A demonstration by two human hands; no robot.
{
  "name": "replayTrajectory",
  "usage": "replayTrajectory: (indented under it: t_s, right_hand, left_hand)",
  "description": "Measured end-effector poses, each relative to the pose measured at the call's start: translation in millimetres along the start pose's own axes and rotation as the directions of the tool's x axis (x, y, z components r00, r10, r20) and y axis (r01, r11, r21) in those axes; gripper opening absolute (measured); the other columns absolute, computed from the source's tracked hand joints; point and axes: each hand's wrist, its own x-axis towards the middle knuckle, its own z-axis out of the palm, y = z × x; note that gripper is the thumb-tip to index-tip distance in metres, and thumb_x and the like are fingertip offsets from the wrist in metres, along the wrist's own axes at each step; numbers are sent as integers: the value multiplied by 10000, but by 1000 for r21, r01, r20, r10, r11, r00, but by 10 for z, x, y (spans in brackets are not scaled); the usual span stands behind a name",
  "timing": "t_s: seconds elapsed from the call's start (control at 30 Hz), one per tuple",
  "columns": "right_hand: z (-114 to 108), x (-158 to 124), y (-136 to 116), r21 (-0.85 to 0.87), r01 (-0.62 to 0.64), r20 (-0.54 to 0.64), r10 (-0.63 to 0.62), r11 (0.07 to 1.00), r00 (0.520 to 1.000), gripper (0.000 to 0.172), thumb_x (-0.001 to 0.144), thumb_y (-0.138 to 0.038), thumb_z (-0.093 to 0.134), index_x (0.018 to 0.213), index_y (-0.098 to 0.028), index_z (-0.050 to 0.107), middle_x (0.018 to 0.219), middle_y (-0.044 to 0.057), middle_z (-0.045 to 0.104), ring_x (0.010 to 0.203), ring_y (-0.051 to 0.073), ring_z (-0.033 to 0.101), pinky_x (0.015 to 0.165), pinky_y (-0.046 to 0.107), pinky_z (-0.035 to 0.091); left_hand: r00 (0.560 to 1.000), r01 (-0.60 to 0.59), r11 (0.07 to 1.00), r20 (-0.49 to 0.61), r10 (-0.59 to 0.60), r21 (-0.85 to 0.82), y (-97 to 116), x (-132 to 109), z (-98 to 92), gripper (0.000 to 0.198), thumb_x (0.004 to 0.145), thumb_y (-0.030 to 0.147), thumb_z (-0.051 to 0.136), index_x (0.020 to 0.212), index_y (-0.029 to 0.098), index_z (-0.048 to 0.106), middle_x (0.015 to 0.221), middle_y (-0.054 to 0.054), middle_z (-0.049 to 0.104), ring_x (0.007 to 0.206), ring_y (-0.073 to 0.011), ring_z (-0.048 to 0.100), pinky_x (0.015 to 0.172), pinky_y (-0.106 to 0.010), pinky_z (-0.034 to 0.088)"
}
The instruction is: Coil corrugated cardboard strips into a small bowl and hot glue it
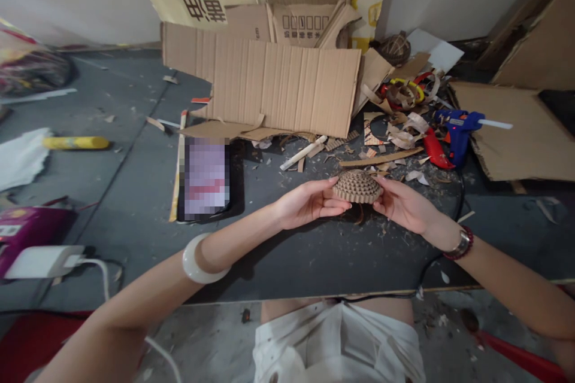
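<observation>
Between my two hands is a small dome of layered corrugated cardboard [357,187], its flute holes showing in rings. My left hand [309,202] grips its left edge, thumb on top and fingers below. On the opposite edge, my right hand [401,202] pinches it with thumb and fingers. The dome is held over the dark table [287,269] near its front edge. Beyond it lie a curved cardboard strip [381,158] and scattered paper scraps. A blue hot glue gun [462,131] with a white glue stick stands to the right, next to red-handled scissors [436,149].
A phone [204,179] lies left of my hands. Large cardboard sheets [283,84] lean at the back, and another cardboard piece [525,128] lies right. Far left are a yellow-handled tool [76,142] and a white charger [45,262]. A black cable [424,275] crosses the front edge.
</observation>
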Motion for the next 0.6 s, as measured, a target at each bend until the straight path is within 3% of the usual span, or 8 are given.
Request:
replayTrajectory:
  t_s: [0.23,0.47,0.6]
  right_hand:
    - [8,-12,17,-76,7,50,-4,997,999,147,741,-209,727,887,-215,713,811,-8,711,651,59,633,587,128,545]
    - [-30,4,54,-102,30,74,-22,994,997,187,780,-228,683,964,-242,712,997,7,717,821,79,649,701,158,545]
    - [-37,4,61,-105,20,45,-15,994,999,193,769,-257,698,960,-237,718,997,8,720,834,82,647,737,164,537]
  left_hand:
    - [1000,-2,999,25,1,48,-19,20,-14,366,971,341,412,845,97,655,730,-111,715,590,-146,702,553,-190,561]
    - [998,-16,992,57,9,124,-37,20,-35,286,929,305,525,832,79,670,636,-90,698,537,-118,679,526,-151,549]
    - [994,-27,988,113,10,153,-51,24,-38,250,909,291,562,874,66,665,671,-99,714,576,-126,694,550,-165,562]
